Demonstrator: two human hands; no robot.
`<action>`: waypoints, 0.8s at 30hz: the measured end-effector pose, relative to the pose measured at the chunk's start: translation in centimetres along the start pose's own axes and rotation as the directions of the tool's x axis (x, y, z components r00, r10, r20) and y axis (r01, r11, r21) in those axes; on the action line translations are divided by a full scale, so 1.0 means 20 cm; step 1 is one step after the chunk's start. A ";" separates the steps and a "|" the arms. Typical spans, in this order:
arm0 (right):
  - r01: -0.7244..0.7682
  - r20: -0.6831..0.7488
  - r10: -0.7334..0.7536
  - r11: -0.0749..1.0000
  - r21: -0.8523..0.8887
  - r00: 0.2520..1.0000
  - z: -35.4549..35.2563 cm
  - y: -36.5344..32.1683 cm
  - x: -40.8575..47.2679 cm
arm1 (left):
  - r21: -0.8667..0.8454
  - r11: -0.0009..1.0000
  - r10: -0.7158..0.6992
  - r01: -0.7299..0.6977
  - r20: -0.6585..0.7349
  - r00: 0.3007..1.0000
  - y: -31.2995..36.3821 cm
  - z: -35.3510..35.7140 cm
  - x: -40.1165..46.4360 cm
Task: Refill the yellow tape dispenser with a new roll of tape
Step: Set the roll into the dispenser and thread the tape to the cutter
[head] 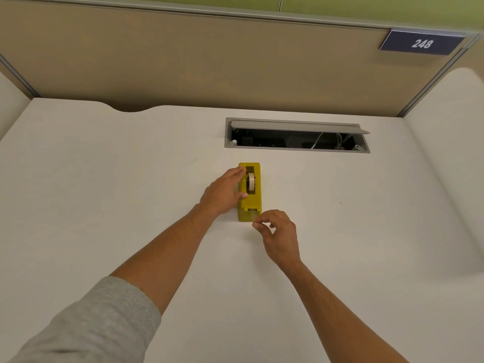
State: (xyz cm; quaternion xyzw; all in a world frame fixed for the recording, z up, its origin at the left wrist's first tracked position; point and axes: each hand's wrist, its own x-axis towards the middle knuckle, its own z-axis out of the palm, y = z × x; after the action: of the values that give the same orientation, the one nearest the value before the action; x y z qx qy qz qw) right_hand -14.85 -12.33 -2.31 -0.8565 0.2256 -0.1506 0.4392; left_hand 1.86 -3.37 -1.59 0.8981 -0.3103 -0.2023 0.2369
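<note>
The yellow tape dispenser (252, 203) stands on the white desk (131, 192), lengthwise away from me. A whitish roll of tape (251, 182) sits in its well. My left hand (225, 191) grips the dispenser's left side, thumb on its top and fingers along the far left edge. My right hand (279, 235) hovers just in front of the cutter end, thumb and forefinger pinched together; whether they hold a tape end cannot be told.
An open cable hatch (297, 136) with wires inside is sunk in the desk behind the dispenser. A beige partition (209, 61) carries a dark sign reading 248 (421, 43). White side panels rise at left and right.
</note>
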 end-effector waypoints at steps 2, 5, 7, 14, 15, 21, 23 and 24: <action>0.000 -0.002 0.000 1.000 0.010 1.000 0.00 0.00 -0.01 | -0.001 1.000 -0.002 0.002 0.000 1.000 0.00 0.00 0.00; 0.005 -0.005 -0.005 1.000 0.008 1.000 0.01 0.01 -0.02 | 0.002 1.000 -0.001 0.001 0.000 1.000 0.00 0.00 0.00; 0.010 0.004 -0.010 1.000 -0.002 1.000 0.02 0.03 -0.02 | 0.003 1.000 0.000 0.000 -0.001 1.000 0.00 0.00 0.00; -0.007 0.075 0.011 0.998 -0.055 0.997 0.04 0.08 0.01 | 0.010 1.000 0.001 -0.001 0.004 1.000 0.00 0.00 0.00; -0.012 0.077 0.017 0.998 -0.064 0.997 0.05 0.09 0.02 | 0.010 1.000 0.001 -0.001 0.004 1.000 0.00 0.00 0.00; -0.003 0.114 0.021 0.988 -0.156 0.993 0.07 0.12 0.06 | -0.008 1.000 0.012 -0.012 0.003 1.000 -0.01 0.01 0.00; 0.016 0.123 0.007 0.982 -0.191 0.992 0.07 0.12 0.08 | -0.026 0.999 0.019 -0.019 0.000 1.000 -0.02 0.01 0.00; 0.033 0.124 -0.008 0.979 -0.199 0.992 0.07 0.12 0.09 | -0.033 0.999 0.022 -0.022 -0.003 1.000 -0.02 0.01 0.00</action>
State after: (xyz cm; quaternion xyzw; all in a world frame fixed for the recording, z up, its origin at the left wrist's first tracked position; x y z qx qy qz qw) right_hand -13.37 -13.58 -5.01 -0.9064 0.2033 -0.0785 0.3620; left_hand 2.00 -3.24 -1.93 0.8909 -0.3166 -0.2037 0.2542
